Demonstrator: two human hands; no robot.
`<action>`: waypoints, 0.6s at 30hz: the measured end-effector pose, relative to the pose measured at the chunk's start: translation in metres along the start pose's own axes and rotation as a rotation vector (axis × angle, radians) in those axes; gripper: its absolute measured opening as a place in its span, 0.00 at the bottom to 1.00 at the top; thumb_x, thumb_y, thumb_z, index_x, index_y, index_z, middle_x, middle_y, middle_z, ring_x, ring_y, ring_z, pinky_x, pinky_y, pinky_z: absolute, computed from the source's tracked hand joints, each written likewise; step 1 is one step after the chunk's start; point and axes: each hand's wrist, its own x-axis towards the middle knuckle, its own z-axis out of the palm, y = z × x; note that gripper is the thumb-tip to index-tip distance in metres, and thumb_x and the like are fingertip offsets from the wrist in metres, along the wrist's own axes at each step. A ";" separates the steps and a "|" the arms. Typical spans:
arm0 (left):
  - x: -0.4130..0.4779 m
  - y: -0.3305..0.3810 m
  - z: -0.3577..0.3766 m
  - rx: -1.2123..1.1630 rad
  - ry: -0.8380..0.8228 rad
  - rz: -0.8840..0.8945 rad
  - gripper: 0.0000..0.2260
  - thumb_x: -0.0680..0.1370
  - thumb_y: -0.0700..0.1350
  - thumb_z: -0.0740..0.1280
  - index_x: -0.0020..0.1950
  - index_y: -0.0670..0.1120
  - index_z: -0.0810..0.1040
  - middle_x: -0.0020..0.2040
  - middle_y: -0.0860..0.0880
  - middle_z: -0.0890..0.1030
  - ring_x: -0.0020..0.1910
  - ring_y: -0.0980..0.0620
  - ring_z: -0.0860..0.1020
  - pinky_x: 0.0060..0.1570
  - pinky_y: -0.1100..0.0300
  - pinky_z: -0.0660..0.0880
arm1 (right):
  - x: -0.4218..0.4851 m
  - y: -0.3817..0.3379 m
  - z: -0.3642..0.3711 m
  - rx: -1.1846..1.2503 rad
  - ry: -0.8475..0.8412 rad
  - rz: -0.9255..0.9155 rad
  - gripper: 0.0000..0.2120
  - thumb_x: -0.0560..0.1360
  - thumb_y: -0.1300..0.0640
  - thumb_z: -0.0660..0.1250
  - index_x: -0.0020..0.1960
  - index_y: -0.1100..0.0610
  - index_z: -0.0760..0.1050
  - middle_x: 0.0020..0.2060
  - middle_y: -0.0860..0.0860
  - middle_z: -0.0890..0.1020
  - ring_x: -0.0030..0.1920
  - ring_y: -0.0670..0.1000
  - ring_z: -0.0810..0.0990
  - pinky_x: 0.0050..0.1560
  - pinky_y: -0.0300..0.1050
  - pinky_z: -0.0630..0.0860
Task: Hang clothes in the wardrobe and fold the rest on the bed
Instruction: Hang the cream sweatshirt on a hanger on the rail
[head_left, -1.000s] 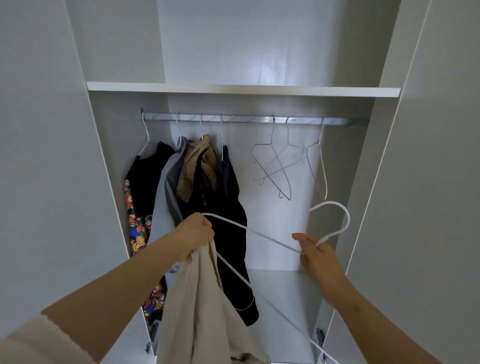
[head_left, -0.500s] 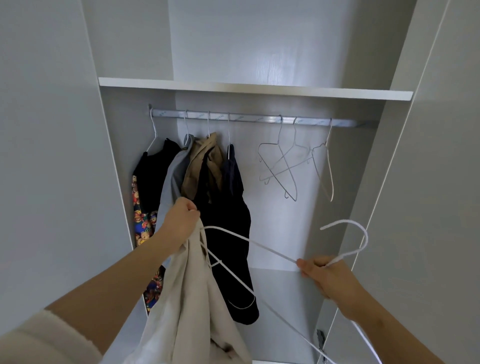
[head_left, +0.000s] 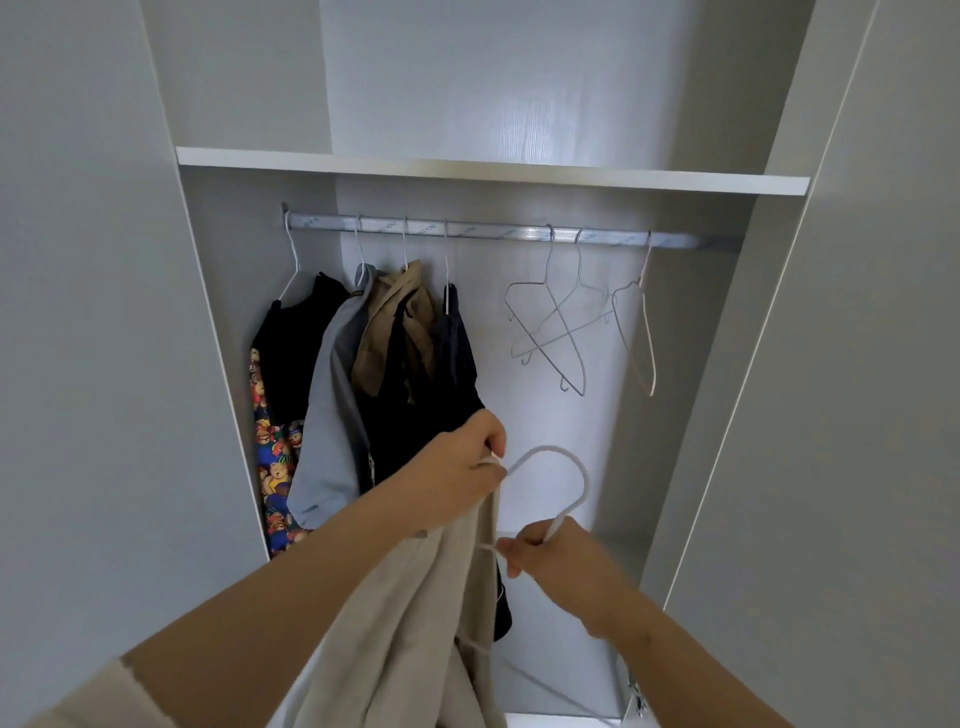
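I face an open white wardrobe with a metal rail (head_left: 498, 231) under a shelf. My left hand (head_left: 457, 475) grips the top of a beige garment (head_left: 400, 639) that hangs down in front of me. My right hand (head_left: 558, 558) pinches the neck of a white wire hanger (head_left: 576, 478), whose hook curves up between my hands. The hanger's lower part runs down into or behind the beige cloth and is partly hidden. Both hands are well below the rail.
Several garments hang at the rail's left: a black one (head_left: 298, 343), a grey one (head_left: 327, 415), a tan one (head_left: 392, 322) and a dark navy one (head_left: 447, 374). Three empty wire hangers (head_left: 566, 332) hang at the right. Wardrobe doors (head_left: 857, 415) stand open on both sides.
My right hand has brought the hanger left and closer to my left hand, so its hook now stands upright between them. My left hand moved right with the beige garment.
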 end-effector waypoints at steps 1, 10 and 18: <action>0.001 0.001 0.002 -0.012 -0.023 0.012 0.12 0.76 0.37 0.60 0.40 0.53 0.63 0.26 0.55 0.65 0.24 0.59 0.63 0.27 0.66 0.63 | 0.002 -0.001 0.003 0.065 0.043 0.044 0.16 0.76 0.56 0.64 0.30 0.59 0.73 0.14 0.43 0.64 0.16 0.42 0.61 0.20 0.30 0.59; -0.004 -0.030 -0.024 0.094 0.033 -0.110 0.09 0.77 0.44 0.64 0.40 0.54 0.68 0.31 0.54 0.71 0.24 0.62 0.69 0.26 0.70 0.65 | 0.015 -0.004 -0.019 0.300 0.331 0.119 0.18 0.77 0.56 0.63 0.29 0.57 0.74 0.13 0.42 0.66 0.21 0.44 0.62 0.25 0.37 0.61; -0.003 0.003 0.024 -0.403 0.022 -0.093 0.08 0.78 0.41 0.63 0.40 0.49 0.70 0.36 0.53 0.73 0.33 0.64 0.71 0.36 0.72 0.68 | 0.026 -0.018 0.000 0.403 0.327 0.032 0.10 0.75 0.60 0.62 0.35 0.54 0.68 0.24 0.46 0.67 0.22 0.43 0.62 0.23 0.34 0.60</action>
